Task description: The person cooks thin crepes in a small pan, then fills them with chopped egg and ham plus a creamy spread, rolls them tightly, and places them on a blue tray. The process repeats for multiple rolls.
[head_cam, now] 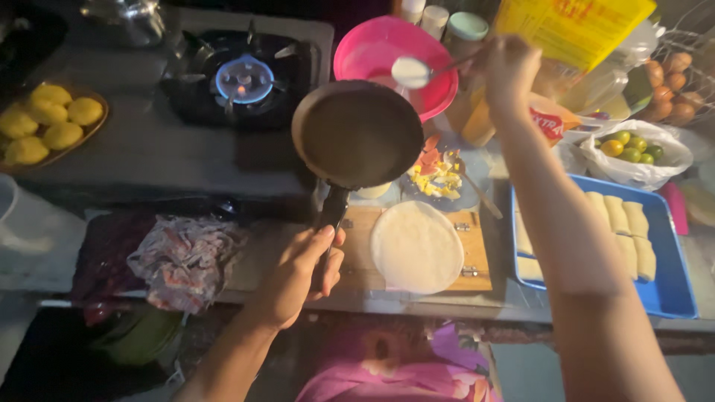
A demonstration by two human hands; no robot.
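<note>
Pan (357, 134) in left hand (298, 275), right hand (509, 68) with ladle (412, 72), perhaps batter.

Dim, soft focus; burner flame (244, 79) glows blue; dark corners, wide-angle edge warp.

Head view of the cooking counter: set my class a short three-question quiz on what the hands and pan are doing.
1. True or false: the left hand grips the handle of the dark frying pan.
2. What does the right hand hold? A) a knife B) a spoon filled with white batter C) an egg
3. Fill in: the spoon hangs over the pink ____.

Key: 1 true; 2 B; 3 bowl. Also note that the burner is lit and the pan is held off it, empty.
</note>
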